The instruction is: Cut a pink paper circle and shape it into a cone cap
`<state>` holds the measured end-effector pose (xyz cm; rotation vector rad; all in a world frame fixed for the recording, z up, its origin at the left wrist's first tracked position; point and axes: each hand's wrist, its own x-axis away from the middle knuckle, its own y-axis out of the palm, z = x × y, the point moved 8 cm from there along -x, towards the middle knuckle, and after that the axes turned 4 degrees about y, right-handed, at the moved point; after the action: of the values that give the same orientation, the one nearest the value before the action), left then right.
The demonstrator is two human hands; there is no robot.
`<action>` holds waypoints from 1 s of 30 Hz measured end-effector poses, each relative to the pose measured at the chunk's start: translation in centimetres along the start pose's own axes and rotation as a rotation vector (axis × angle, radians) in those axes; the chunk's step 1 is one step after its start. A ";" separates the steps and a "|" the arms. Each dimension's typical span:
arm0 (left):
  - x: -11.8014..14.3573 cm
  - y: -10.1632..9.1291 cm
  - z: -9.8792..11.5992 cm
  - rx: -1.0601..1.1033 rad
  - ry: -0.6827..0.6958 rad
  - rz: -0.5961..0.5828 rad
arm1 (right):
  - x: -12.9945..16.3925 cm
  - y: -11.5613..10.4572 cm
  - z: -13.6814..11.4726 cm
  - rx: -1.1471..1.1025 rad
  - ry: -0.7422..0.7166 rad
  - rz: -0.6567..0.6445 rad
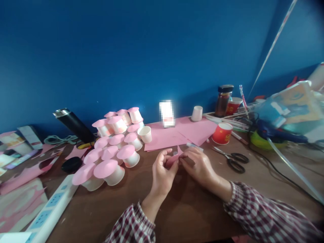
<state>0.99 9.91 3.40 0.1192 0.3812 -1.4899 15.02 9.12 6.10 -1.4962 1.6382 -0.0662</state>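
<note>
Low over the brown table, my left hand (162, 173) curls around a small piece of pink paper (172, 160), its thumb and fingertips closed on it. My right hand (199, 167) pinches the same paper at its right side, where a pointed edge sticks up. Part of the piece is hidden by my fingers. To the left stand several upturned paper cups with pink cone tops, such as this capped cup (107, 172). A bare paper cup (145, 135) stands behind my left hand. Black-handled scissors (233, 159) lie open to the right of my right hand.
Pink paper sheets (162, 136) lie behind my hands. A red cup (222, 134), an upturned white cup (197, 113) and a dark jar (223, 101) stand at back right. A blue glue gun (280, 132) lies far right. A power strip (54, 206) and black thermos (76, 126) are left.
</note>
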 end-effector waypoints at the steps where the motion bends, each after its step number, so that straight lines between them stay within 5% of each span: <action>1: 0.0 0.0 0.1 0.001 0.006 0.003 | 0.0 0.0 0.0 0.006 -0.002 -0.002; 17: 0.2 0.3 0.3 0.066 0.003 -0.007 | 0.0 0.1 -1.9 0.240 -0.226 -0.094; 25: -0.2 0.4 -0.5 0.151 -0.075 -0.027 | -0.3 -0.4 -0.1 0.081 -0.013 -0.046; 30: -0.3 0.7 -2.3 0.372 -0.241 -0.027 | -0.7 -0.1 2.1 -0.228 0.225 -0.024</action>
<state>1.31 10.91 1.25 0.2268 -0.0920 -1.5688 16.28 10.73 5.25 -1.7322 1.8564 -0.0650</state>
